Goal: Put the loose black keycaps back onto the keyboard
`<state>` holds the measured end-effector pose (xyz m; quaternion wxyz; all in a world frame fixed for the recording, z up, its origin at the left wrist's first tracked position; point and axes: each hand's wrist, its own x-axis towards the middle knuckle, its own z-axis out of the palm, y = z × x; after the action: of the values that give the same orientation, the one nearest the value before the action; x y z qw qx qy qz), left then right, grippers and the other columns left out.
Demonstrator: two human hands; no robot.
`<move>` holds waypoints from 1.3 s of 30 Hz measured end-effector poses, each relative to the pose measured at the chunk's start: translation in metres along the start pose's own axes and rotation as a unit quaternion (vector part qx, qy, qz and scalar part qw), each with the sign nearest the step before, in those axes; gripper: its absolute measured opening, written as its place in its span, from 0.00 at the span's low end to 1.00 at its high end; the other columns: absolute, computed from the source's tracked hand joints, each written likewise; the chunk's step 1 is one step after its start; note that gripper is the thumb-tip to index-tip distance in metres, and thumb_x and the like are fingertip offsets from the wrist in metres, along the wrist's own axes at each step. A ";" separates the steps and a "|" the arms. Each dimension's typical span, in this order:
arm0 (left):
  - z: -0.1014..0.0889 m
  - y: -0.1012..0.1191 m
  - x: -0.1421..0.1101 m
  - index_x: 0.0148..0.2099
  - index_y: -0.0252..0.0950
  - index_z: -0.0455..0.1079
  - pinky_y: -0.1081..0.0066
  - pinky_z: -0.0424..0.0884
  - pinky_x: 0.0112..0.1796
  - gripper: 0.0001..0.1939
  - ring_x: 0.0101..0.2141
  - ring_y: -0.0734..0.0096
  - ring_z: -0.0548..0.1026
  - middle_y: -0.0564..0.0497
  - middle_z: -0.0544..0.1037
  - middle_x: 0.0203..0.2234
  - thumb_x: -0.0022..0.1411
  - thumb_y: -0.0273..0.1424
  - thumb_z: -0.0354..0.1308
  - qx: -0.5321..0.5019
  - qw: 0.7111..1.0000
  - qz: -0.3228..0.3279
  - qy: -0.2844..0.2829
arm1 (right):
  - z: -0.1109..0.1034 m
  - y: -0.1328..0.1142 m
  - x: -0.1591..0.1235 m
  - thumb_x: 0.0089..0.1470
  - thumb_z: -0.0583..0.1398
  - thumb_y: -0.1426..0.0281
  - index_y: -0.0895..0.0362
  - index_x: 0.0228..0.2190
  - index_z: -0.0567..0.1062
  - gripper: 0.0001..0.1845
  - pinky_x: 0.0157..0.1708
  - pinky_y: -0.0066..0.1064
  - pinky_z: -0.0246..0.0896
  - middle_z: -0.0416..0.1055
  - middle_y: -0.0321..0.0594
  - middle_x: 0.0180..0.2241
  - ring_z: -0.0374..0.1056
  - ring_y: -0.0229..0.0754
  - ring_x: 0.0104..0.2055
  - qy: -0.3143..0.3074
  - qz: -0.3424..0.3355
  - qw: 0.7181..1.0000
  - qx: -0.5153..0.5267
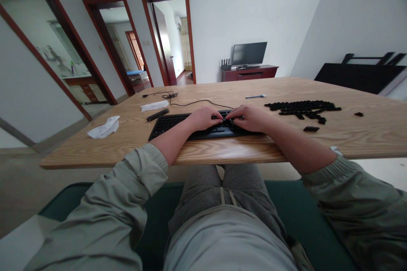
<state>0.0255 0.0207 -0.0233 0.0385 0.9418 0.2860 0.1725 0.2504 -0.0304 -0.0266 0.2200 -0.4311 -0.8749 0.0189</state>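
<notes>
A black keyboard lies near the table's front edge. Its left part shows a grid of small squares, too fine to tell whether the keycaps are on. Over its middle, my left hand is closed with the fingertips pressed together. Close beside it, my right hand is closed too, fingers bent down onto the keyboard. Something small and dark sits at the fingertips of both hands, but I cannot make out what it is. To the right lie rows of loose black keycaps.
On the wooden table, a coiled cable, two white tissues and a dark brush-like bar lie left. A blue stick-like tool lies behind the keyboard. A dark block and a small brown piece lie right.
</notes>
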 end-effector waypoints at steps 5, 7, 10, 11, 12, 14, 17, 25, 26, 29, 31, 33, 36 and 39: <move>-0.001 0.004 0.000 0.48 0.39 0.81 0.71 0.69 0.39 0.15 0.36 0.68 0.78 0.50 0.84 0.38 0.66 0.36 0.56 -0.006 1.000 0.001 0.000 | -0.001 0.000 -0.001 0.50 0.58 0.75 0.52 0.43 0.84 0.21 0.44 0.33 0.69 0.81 0.40 0.42 0.75 0.46 0.40 -0.011 0.027 1.000 0.004; -0.002 0.005 -0.001 0.48 0.39 0.80 0.71 0.69 0.40 0.14 0.36 0.68 0.78 0.50 0.84 0.38 0.66 0.36 0.56 -0.009 1.000 -0.003 0.002 | -0.001 -0.001 -0.002 0.50 0.58 0.75 0.52 0.43 0.84 0.21 0.43 0.33 0.68 0.81 0.39 0.42 0.75 0.46 0.39 -0.018 0.037 0.999 0.004; -0.002 0.006 -0.001 0.48 0.38 0.80 0.71 0.69 0.41 0.14 0.36 0.68 0.78 0.50 0.84 0.38 0.66 0.35 0.56 -0.012 1.000 -0.001 0.001 | -0.001 -0.002 -0.002 0.51 0.58 0.74 0.52 0.45 0.83 0.21 0.42 0.33 0.68 0.81 0.40 0.42 0.75 0.45 0.39 -0.027 0.051 0.998 -0.001; -0.001 0.006 -0.001 0.48 0.37 0.80 0.71 0.69 0.41 0.15 0.35 0.68 0.78 0.49 0.84 0.37 0.66 0.35 0.56 -0.012 1.000 0.001 0.002 | -0.001 -0.001 -0.002 0.51 0.58 0.73 0.52 0.45 0.83 0.21 0.42 0.33 0.68 0.81 0.40 0.42 0.75 0.45 0.38 -0.029 0.053 0.998 0.001; -0.001 0.005 0.000 0.48 0.37 0.80 0.71 0.69 0.41 0.15 0.35 0.68 0.78 0.49 0.84 0.37 0.66 0.35 0.56 -0.012 1.000 0.003 0.003 | -0.001 0.000 -0.002 0.52 0.58 0.73 0.52 0.45 0.83 0.21 0.42 0.33 0.68 0.81 0.40 0.43 0.75 0.45 0.38 -0.030 0.053 0.998 0.004; 0.000 0.004 0.000 0.48 0.37 0.80 0.71 0.69 0.41 0.15 0.36 0.67 0.78 0.49 0.84 0.37 0.66 0.35 0.56 -0.011 1.000 0.009 0.005 | 0.000 0.001 -0.002 0.52 0.58 0.73 0.53 0.44 0.83 0.20 0.44 0.34 0.68 0.81 0.41 0.43 0.75 0.45 0.39 -0.027 0.046 0.998 0.012; 0.001 0.003 0.000 0.47 0.39 0.81 0.71 0.69 0.41 0.14 0.37 0.68 0.78 0.50 0.84 0.37 0.65 0.35 0.57 -0.007 1.000 0.013 0.007 | 0.000 0.004 -0.002 0.52 0.59 0.73 0.53 0.43 0.84 0.19 0.46 0.35 0.67 0.81 0.41 0.44 0.75 0.46 0.40 -0.019 0.033 0.999 0.013; 0.003 0.002 0.000 0.46 0.38 0.81 0.70 0.69 0.40 0.13 0.36 0.67 0.78 0.49 0.84 0.36 0.64 0.36 0.58 -0.031 0.999 0.023 0.010 | 0.002 0.000 0.000 0.55 0.59 0.67 0.52 0.42 0.83 0.15 0.36 0.32 0.65 0.82 0.40 0.38 0.73 0.42 0.33 -0.025 0.056 0.998 0.003; 0.002 0.003 0.000 0.46 0.38 0.81 0.70 0.69 0.40 0.13 0.36 0.67 0.77 0.49 0.84 0.37 0.64 0.35 0.58 -0.045 0.999 0.021 0.020 | 0.002 -0.001 0.000 0.55 0.59 0.67 0.52 0.42 0.83 0.16 0.35 0.32 0.65 0.81 0.40 0.37 0.73 0.42 0.33 -0.010 0.056 0.998 0.003; -0.005 0.004 -0.002 0.52 0.35 0.77 0.71 0.70 0.39 0.17 0.35 0.70 0.77 0.47 0.83 0.41 0.64 0.34 0.58 -0.102 0.990 -0.009 0.094 | -0.006 0.001 -0.003 0.54 0.60 0.65 0.54 0.43 0.82 0.16 0.34 0.32 0.63 0.80 0.41 0.35 0.71 0.42 0.32 0.072 0.060 0.996 0.012; -0.014 0.001 -0.007 0.55 0.33 0.75 0.72 0.71 0.38 0.19 0.34 0.71 0.76 0.45 0.82 0.43 0.65 0.36 0.57 -0.127 0.979 -0.043 0.156 | -0.018 0.007 -0.011 0.55 0.60 0.62 0.55 0.43 0.82 0.18 0.31 0.33 0.62 0.79 0.42 0.31 0.69 0.42 0.29 0.139 0.082 0.987 0.015; -0.024 -0.006 -0.013 0.54 0.32 0.75 0.72 0.71 0.37 0.20 0.33 0.72 0.75 0.44 0.81 0.43 0.64 0.38 0.57 -0.124 0.969 -0.072 0.200 | -0.032 0.018 -0.025 0.55 0.60 0.57 0.57 0.44 0.82 0.22 0.28 0.33 0.59 0.76 0.42 0.26 0.66 0.41 0.26 0.191 0.124 0.974 0.017; -0.034 -0.022 -0.023 0.50 0.32 0.76 0.71 0.70 0.36 0.18 0.31 0.71 0.73 0.46 0.81 0.40 0.63 0.38 0.57 -0.096 0.962 -0.109 0.232 | -0.047 0.038 -0.054 0.54 0.59 0.53 0.59 0.45 0.82 0.26 0.26 0.34 0.57 0.73 0.41 0.22 0.65 0.41 0.23 0.216 0.199 0.956 0.005; -0.036 -0.035 -0.026 0.47 0.32 0.77 0.70 0.70 0.36 0.17 0.30 0.71 0.72 0.47 0.81 0.37 0.62 0.37 0.57 -0.072 0.963 -0.121 0.228 | -0.048 0.055 -0.077 0.54 0.60 0.52 0.57 0.42 0.83 0.25 0.26 0.34 0.59 0.76 0.42 0.24 0.67 0.43 0.24 0.179 0.252 0.951 -0.020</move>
<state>-0.0257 0.0345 -0.0030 0.0608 0.8306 0.3862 0.3966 0.3516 -0.0618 -0.0235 0.3525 -0.6385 -0.6838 -0.0216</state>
